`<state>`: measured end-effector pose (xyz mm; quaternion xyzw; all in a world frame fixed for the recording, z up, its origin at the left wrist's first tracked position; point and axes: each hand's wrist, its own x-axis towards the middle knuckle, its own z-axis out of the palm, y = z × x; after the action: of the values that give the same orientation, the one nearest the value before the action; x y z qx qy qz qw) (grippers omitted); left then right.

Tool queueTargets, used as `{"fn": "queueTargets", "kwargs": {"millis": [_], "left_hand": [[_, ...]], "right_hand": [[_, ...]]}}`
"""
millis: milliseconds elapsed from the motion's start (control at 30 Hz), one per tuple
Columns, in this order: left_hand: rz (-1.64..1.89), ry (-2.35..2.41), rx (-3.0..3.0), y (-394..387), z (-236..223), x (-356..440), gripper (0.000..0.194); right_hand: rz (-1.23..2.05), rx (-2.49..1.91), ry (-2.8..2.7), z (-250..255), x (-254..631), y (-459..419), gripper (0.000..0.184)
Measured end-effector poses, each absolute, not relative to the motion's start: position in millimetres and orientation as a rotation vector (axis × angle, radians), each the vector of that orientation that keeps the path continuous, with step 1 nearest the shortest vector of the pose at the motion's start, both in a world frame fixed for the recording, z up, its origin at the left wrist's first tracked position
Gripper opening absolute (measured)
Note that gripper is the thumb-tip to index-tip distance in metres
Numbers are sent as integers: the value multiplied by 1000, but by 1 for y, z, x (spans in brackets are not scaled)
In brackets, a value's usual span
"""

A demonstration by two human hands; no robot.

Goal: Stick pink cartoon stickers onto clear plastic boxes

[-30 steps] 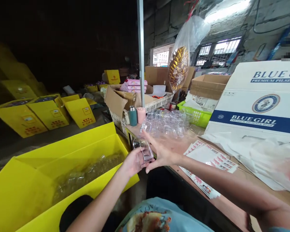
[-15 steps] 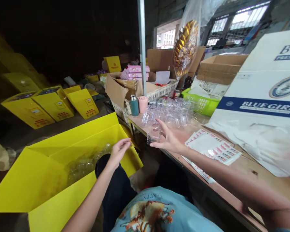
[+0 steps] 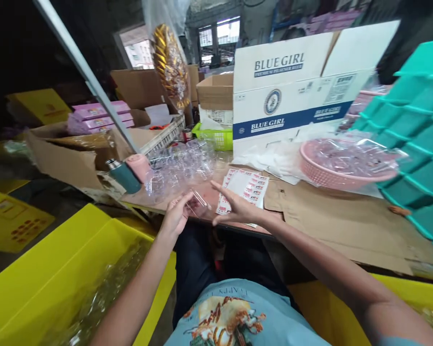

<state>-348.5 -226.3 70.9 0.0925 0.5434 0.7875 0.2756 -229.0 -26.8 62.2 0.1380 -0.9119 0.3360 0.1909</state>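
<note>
My left hand pinches one side of a clear plastic box in front of me, over the near edge of the table. To its right, my right hand is open, thumb and fingers spread wide, apart from the box. Just behind my right hand lie sticker sheets with red and pink prints. A heap of similar clear plastic boxes sits further back on the table. More clear plastic pieces lie in the yellow carton at my left.
A pink basket of clear-wrapped items stands at the right, beside stacked teal crates. A white carton rises behind. A green bottle and a pink cup stand at the table's left, near a slanting metal pole.
My view has turned right, bringing in the pink basket and teal crates. The clear box has passed from my right hand to my left; my right hand has let go and is spread.
</note>
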Motion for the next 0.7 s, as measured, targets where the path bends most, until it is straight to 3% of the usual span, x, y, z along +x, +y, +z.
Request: {"fn": "queueTargets", "kwargs": {"millis": [133, 333, 467, 567, 700], "left_hand": [[2242, 1478, 116, -191, 46, -386, 15], [2198, 1487, 38, -172, 30, -402, 26], [2138, 1546, 70, -194, 24, -367, 26], [2058, 1914, 342, -198, 26, -334, 29], [1784, 1529, 415, -146, 40, -324, 46]], "right_hand": [[633, -349, -2650, 47, -196, 21, 55], [413, -487, -2738, 19, -209, 29, 25], [313, -454, -2746, 19, -205, 40, 28], [296, -345, -2724, 23, -183, 45, 26], [211, 32, -2565, 26, -158, 26, 22]]}}
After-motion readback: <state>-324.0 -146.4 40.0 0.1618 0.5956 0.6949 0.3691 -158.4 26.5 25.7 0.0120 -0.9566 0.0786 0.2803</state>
